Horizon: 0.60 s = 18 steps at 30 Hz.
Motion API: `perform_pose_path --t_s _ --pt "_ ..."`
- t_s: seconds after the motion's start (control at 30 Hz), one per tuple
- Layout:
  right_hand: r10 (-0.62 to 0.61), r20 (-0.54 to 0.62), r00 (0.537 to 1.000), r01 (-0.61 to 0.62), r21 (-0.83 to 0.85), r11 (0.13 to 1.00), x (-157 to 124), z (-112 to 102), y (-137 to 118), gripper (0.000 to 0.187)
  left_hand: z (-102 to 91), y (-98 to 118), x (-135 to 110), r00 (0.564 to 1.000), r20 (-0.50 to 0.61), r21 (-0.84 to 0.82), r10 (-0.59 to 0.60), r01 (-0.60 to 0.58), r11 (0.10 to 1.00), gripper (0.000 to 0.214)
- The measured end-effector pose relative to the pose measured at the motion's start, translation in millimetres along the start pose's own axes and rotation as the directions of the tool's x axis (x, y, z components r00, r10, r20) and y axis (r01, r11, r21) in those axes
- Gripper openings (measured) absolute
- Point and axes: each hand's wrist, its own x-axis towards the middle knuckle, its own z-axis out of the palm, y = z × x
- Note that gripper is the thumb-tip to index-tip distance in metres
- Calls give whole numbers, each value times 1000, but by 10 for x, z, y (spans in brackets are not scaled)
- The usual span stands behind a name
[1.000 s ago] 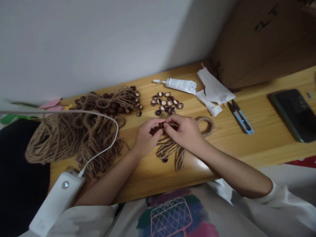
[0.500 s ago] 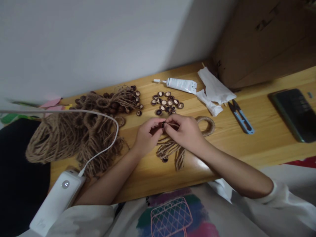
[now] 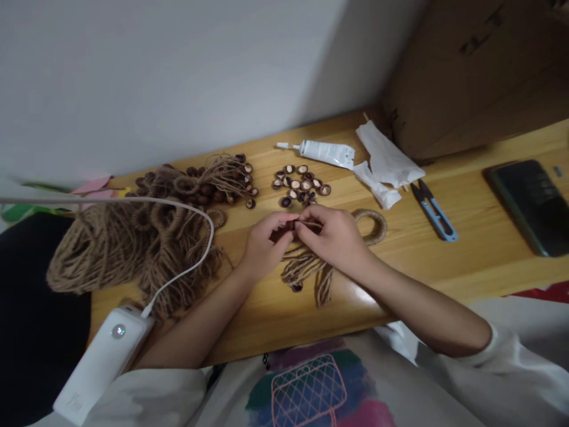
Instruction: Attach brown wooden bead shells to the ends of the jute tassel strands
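Two pinches, tip to tip

On my left the power bank (image 3: pixel 102 367) lies aslant, its white cable (image 3: pixel 133 201) passing in front of the twine (image 3: pixel 98 249). Next comes a heap of tassels (image 3: pixel 166 287), with brown nuts (image 3: pixel 205 193) behind. Then my left hand (image 3: pixel 264 246), thumb and forefinger pinching a small dark piece (image 3: pixel 294 225) over the table (image 3: pixel 253 320), on the near side of the scattered halves (image 3: pixel 296 184) (my fingers cover most of it, so I cannot tell its shape). My right hand (image 3: pixel 335 237) meets the left there, thumb and forefinger pressed together on a thin strand (image 3: pixel 313 225). Loose cords (image 3: pixel 304 265) lie below, and a wrapped ring (image 3: pixel 379 228) just beside my right hand. Farther back is the tube (image 3: pixel 326 153); rightward follow white tissue (image 3: pixel 386 154), the snips (image 3: pixel 435 213) with blades pointing away, and the phone (image 3: pixel 536 204).
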Motion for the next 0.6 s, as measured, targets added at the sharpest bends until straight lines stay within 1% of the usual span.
perform_pose_path --t_s 0.2,0.6 --pt "-1 -9 1000 1 4 1000 3 11 4 16 1 6 1 1000 -3 6 -9 9 1000 25" --pt "1 -20 1000 -2 -19 1000 -8 14 -5 17 -4 1 4 1000 2 26 25 -25 999 25"
